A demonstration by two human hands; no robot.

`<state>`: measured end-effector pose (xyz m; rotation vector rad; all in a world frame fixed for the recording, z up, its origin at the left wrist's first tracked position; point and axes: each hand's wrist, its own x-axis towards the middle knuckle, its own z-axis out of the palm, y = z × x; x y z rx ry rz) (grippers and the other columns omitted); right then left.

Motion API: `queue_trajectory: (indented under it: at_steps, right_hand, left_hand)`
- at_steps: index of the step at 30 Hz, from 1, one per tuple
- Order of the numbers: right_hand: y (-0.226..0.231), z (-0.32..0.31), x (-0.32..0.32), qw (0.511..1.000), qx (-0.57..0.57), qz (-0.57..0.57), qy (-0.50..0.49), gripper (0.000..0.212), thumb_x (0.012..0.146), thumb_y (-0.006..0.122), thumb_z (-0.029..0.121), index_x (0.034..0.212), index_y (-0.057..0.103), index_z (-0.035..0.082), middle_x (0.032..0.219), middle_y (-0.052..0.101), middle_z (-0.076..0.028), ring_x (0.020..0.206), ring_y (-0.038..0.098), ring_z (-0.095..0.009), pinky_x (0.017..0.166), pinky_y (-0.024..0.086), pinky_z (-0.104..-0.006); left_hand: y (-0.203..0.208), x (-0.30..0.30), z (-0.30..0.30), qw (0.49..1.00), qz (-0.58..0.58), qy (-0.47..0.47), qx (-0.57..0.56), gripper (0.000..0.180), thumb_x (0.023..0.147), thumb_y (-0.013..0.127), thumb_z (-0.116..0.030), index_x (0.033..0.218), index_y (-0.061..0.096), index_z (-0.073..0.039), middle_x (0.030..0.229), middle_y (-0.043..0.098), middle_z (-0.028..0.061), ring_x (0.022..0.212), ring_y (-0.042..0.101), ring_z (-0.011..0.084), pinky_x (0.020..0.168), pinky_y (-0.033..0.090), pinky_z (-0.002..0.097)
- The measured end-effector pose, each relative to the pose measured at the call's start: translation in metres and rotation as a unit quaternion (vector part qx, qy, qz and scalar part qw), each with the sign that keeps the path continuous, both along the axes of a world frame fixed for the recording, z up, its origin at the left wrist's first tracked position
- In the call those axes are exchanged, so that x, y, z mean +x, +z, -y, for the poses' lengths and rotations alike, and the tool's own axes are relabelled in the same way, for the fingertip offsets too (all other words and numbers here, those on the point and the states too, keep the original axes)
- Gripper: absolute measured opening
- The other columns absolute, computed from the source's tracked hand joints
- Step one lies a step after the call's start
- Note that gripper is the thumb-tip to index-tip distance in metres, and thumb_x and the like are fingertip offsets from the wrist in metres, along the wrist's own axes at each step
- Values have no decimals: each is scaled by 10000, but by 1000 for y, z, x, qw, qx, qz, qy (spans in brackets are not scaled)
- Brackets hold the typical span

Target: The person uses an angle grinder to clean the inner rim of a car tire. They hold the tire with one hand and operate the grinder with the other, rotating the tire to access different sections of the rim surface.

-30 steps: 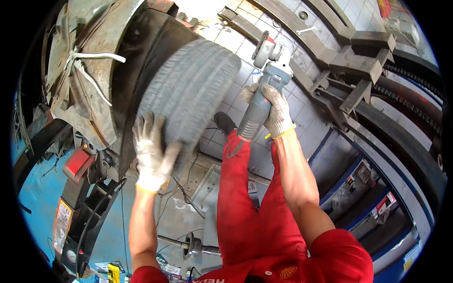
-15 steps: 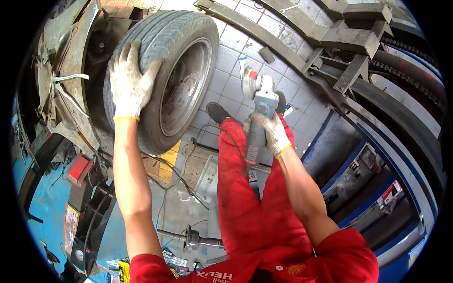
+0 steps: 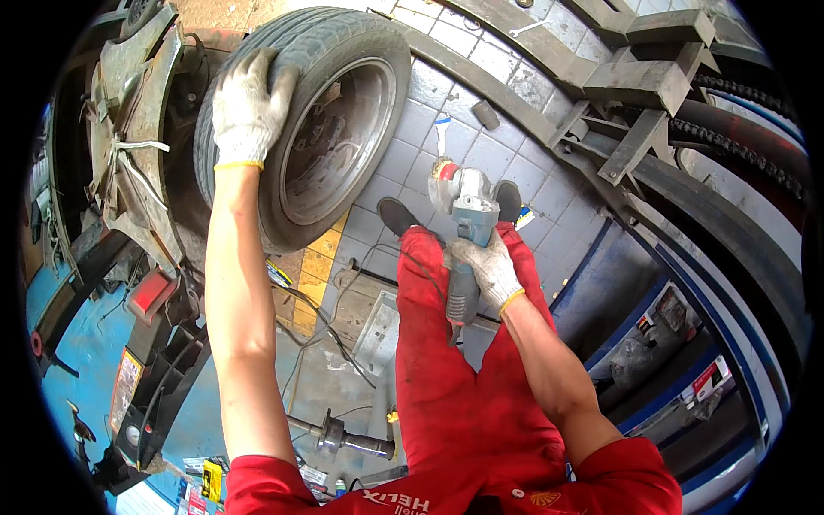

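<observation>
My left hand [image 3: 251, 110], in a whitish knit work glove, lies on the tread of a car wheel with a black tyre [image 3: 273, 176] and a dull metal rim [image 3: 339, 142]. Its fingers are stretched out over the rubber. The wheel is tilted beside a worn metal machine part at the far left. Wrapped round the body of a blue-grey angle grinder [image 3: 475, 219] is my gloved right hand [image 3: 491, 268]. A round attachment with a red part is at the grinder's head, which points away from me between my shoes. I cannot tell whether it spins.
A cable [image 3: 318, 313] trails over the floor near my left leg. A small brush [image 3: 442, 130], a dark cylinder [image 3: 485, 115] and a wrench [image 3: 526, 28] lie beyond the grinder. Heavy metal beams [image 3: 639, 73] run along the far right, with a blue-framed shelf [image 3: 657, 339] nearer.
The wheel has shifted away from me and its tilt has changed, with my left hand still on the tread, now farther off. The grinder has come slightly nearer in my right hand.
</observation>
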<state>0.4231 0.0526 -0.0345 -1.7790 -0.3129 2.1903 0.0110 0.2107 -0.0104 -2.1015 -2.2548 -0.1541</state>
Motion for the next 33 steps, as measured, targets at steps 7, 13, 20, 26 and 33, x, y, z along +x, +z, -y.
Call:
queue_trajectory:
  at_steps: [7, 13, 20, 26, 33]
  right_hand:
    - [-12, -16, 7, 999, 19, 25, 8, 435, 935, 784, 79, 1294, 547, 19, 924, 718, -130, 769, 717, -228, 719, 613, -394]
    - [-12, -25, 5, 999, 39, 20, 3, 469, 881, 804, 149, 1259, 558, 19, 878, 716, -107, 763, 703, -207, 701, 592, -376]
    - [-16, -32, -14, 997, 14, 31, -75, 485, 891, 830, 191, 1245, 555, 7, 888, 724, -106, 764, 699, -204, 684, 582, -374]
    - [-30, -24, -34, 997, 32, 51, -46, 485, 904, 860, 234, 1258, 621, 5, 943, 729, -103, 765, 710, -210, 704, 599, -378]
    - [-45, -21, -30, 994, -50, 55, -74, 544, 909, 876, 372, 1216, 643, -13, 900, 684, -108, 734, 715, -229, 615, 591, -396]
  left_hand:
    - [14, 10, 24, 999, -24, 8, 34, 584, 998, 697, -431, 1396, 661, -5, 1414, 659, 283, 1324, 611, 453, 1160, 455, 509]
    - [17, 13, 53, 997, -40, 38, 53, 579, 991, 720, -397, 1405, 647, 2, 1422, 646, 285, 1317, 604, 479, 1155, 451, 537]
    - [48, 128, 121, 920, 355, 146, -81, 482, 939, 785, -148, 1382, 650, -12, 1366, 677, 239, 1244, 663, 383, 1073, 512, 471]
    - [3, 258, 217, 606, 562, 347, -444, 1098, 819, 770, -725, 1537, 451, 41, 1208, 720, 286, 1170, 723, 355, 1020, 537, 405]
    - [17, 266, 203, 573, 574, 367, -456, 996, 866, 751, -656, 1455, 554, 122, 1210, 741, 279, 1130, 739, 350, 970, 562, 430]
